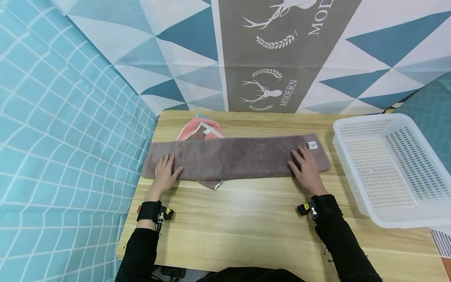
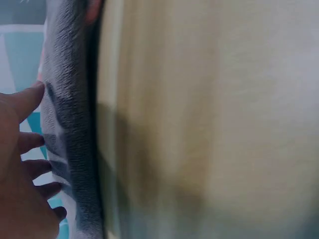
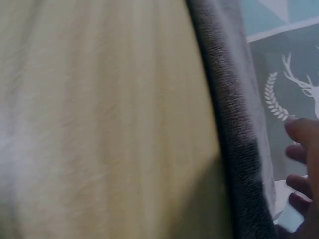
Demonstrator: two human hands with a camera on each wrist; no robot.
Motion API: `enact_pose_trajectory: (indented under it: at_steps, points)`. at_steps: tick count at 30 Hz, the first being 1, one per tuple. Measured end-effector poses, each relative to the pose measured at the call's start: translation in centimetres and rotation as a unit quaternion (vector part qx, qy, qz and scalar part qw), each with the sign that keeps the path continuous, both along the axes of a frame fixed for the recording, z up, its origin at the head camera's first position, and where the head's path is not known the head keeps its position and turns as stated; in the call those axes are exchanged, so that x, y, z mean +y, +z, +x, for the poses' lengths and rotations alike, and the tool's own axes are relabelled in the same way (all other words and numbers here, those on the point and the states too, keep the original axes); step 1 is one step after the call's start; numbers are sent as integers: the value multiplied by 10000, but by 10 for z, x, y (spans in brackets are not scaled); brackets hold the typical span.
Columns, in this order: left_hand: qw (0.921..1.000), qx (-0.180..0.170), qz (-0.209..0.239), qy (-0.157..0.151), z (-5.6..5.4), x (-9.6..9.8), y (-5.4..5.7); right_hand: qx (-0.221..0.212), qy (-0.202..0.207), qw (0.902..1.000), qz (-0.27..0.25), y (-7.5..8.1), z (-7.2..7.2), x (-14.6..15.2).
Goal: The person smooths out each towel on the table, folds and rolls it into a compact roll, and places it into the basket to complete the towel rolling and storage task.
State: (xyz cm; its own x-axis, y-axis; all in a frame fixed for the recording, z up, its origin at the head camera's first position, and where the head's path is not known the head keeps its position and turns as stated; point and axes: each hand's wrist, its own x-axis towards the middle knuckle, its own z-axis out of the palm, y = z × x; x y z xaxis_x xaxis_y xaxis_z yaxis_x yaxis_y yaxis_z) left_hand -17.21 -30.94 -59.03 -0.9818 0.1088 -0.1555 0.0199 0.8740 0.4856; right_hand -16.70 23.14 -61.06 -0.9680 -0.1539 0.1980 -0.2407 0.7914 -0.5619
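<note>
On my feed, the long folded towel (image 1: pixel 229 158) lies left of the basket (image 1: pixel 378 172) on the worktop (image 1: pixel 243 227); my left hand (image 1: pixel 165 174) rests at its end farther from the basket, my right hand (image 1: pixel 307 169) at the nearer; each grip is loose, fingers spread, probably keeping it flat.

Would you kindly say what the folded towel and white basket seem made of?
The folded towel looks like matt terry cloth, judging by its fuzzy pile; fiber unclear. The white basket is probably smooth molded plastic, given its regular perforations.
</note>
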Motion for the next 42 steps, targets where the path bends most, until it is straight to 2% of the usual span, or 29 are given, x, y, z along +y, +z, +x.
enact_pose_trajectory:
  at_steps: [2, 5, 8, 12, 15, 19, 23, 27, 31, 35, 38, 42]
  points:
    - [9998, -145, -158, -57, 5, 0, -4, -325, 29, 9990, 291, -4, 6, 4]
    - [9994, -162, -317, -21, 12, -4, -9, -594, -66, 9962, 640, -9, 14, 12]
    - [9989, -57, -406, 238, 19, -13, -13, -716, -252, 9938, 810, -12, 21, 20]
    - [9975, -50, -442, 546, 27, -24, -14, -782, -511, 9930, 728, -11, 27, 27]
    - [9973, -101, -409, 609, 28, -27, -11, -574, -788, 9934, 610, -8, 28, 27]
    - [9965, -177, -468, 666, 26, -24, -5, -246, -1489, 9874, 469, -3, 29, 29]
    - [9969, -48, -446, 652, 21, -12, 5, -495, -1973, 9772, 600, 0, 35, 34]
    - [9979, 264, -341, 484, 13, 14, 18, -754, -2247, 9685, 759, 1, 40, 38]
    - [9977, 609, -267, 145, -5, 57, 28, -887, -2515, 9617, 625, 4, 39, 45]
    - [9957, 876, -160, -240, -17, 107, 32, -1125, -2651, 9573, 250, 9, 38, 47]
    - [9947, 855, -39, -562, -23, 149, 35, -1311, -2720, 9531, -224, 9, 38, 47]
    - [9909, 525, 104, -1236, -31, 207, 40, -1255, -2858, 9470, -757, 6, 39, 45]
